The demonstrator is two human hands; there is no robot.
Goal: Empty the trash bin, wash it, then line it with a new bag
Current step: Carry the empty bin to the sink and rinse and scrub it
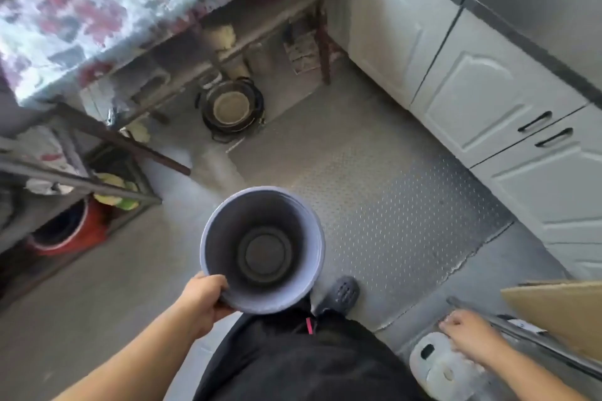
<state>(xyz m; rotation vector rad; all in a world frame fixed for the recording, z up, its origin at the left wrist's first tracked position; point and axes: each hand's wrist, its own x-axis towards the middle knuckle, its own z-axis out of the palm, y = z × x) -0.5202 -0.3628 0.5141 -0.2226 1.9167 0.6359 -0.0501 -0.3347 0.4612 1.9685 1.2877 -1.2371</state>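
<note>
Your left hand (203,301) grips the near rim of the lavender trash bin (262,249), held upright above the floor, empty inside. Your right hand (469,332), fingers loosely spread, hovers over a blurred white jug (438,365). Stacked pans (232,107) sit under the flowered bench (97,10), partly hidden.

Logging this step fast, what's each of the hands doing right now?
Left hand: grips the bin by its rim.
Right hand: holds nothing, fingers loosely out, low beside a white jug.
</note>
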